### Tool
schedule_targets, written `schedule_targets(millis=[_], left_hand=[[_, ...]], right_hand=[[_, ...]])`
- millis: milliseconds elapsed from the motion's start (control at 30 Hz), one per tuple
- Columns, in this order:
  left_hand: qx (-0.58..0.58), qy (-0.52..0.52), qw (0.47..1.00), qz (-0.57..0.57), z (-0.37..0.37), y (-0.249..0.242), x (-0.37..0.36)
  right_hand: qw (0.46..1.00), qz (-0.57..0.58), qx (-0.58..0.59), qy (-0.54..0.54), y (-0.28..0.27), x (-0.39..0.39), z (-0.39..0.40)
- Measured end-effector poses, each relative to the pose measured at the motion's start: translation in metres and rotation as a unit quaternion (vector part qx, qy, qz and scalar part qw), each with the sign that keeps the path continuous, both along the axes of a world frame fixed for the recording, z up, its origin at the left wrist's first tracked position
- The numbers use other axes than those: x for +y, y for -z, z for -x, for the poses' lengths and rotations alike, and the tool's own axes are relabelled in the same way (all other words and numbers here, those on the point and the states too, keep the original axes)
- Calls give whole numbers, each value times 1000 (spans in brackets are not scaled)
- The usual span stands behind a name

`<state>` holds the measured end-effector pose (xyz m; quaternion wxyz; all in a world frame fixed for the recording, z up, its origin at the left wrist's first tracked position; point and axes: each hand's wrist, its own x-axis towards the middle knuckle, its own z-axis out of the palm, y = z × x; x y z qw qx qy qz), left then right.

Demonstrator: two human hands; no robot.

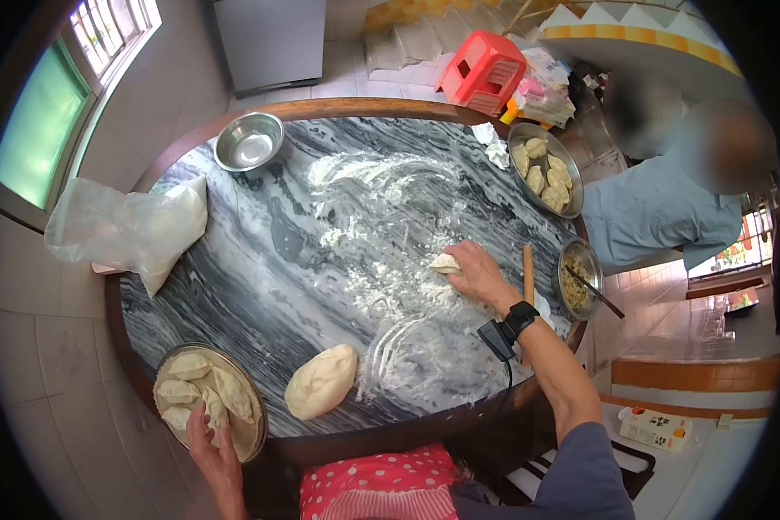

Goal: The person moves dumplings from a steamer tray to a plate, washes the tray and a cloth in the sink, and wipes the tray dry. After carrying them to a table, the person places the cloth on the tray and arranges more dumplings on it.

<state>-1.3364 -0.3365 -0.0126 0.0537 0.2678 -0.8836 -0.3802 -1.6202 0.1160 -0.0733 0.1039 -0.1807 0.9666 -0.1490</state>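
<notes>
Over the flour-dusted middle of the marble table, my right hand (477, 273) is closed on a small piece of dough (445, 263). A black device is strapped to that wrist. My left hand (212, 446) reaches over the round plate (256, 381) at the lower left, its fingers apart and touching the folded dumplings (180, 392). Whether those fingers grip a dumpling is unclear. A large lump of dough (321, 381) lies between the plate and the floury area. The rolling pin (528, 273) rests to the right of my right hand.
A metal bowl (249, 142) stands at the back left, near a plastic bag of flour (169, 225). On the right are a tray of dumplings (518, 134) and a bowl of filling (574, 290) with chopsticks. Another person (650, 208) is beyond the table's right edge, near a red stool (485, 69).
</notes>
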Motion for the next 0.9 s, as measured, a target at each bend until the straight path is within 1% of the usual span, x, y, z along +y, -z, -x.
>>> schedule_targets(millis=[33, 100, 133, 167, 200, 233, 267, 300, 333, 367, 400, 433, 500, 533, 567, 600, 633, 700, 733, 800, 833, 867, 900], left_hand=[[0, -4, 1000, 3, 7, -3, 9], [34, -5, 997, -76, 25, -8, 31], [34, -8, 997, -75, 36, -12, 44], [31, 5, 989, -144, 48, -17, 61], [28, 19, 977, -213, 60, -21, 77], [30, 17, 977, -212, 71, -22, 93], [21, 30, 949, -313, 82, -22, 110], [11, 42, 910, -412, 93, -21, 127], [-2, 53, 893, -448, 104, -21, 146], [-15, 63, 873, -483, 113, -19, 164], [-6, 95, 877, -471, 119, -5, 181], [22, 132, 889, -437, 125, 3, 200], [9, 196, 890, -411, 138, 1, 233], [11, 194, 891, -410, 140, 2, 252], [59, 247, 916, -311, 143, 4, 270], [107, 298, 926, -207, 145, 7, 280], [109, 302, 924, -206, 146, 14, 287], [110, 287, 941, -142, 144, 28, 311], [114, 305, 933, -154, 142, 33, 318], [73, 242, 904, -345, 148, 42, 310], [-45, 156, 857, -489, 155, 39, 307], [-165, 65, 774, -609, 162, 28, 304], [-109, 86, 797, -588, 158, 24, 301]], right_hand=[[1000, -1, -15, 5, -1, 1, 3], [1000, -1, -30, 5, -3, 3, 13], [992, 51, -99, 51, -5, 5, 18], [976, 101, -167, 98, -7, 9, 22], [976, 101, -166, 95, -10, 14, 23], [907, 255, -280, 182, -12, 20, 22], [794, 396, -381, 260, -14, 24, 21], [744, 455, -422, 246, -15, 29, 18], [746, 455, -421, 245, -17, 32, 11], [637, 555, -480, 236, -21, 31, 1], [513, 640, -528, 219, -24, 26, -8], [514, 641, -528, 215, -31, 18, -19], [450, 698, -501, 246, -39, 1, -47], [450, 697, -502, 243, -35, -5, -59], [459, 692, -480, 284, -31, -12, -73], [466, 686, -455, 324, -27, -20, -85], [467, 688, -451, 324, -28, -30, -97], [552, 654, -377, 354, -41, -44, -121], [553, 657, -358, 367, -43, -42, -132], [713, 512, -340, 338, -46, -38, -146], [715, 513, -327, 343, -50, -35, -150], [760, 472, -333, 298, -55, -32, -154], [801, 426, -335, 254, -56, -29, -160]])
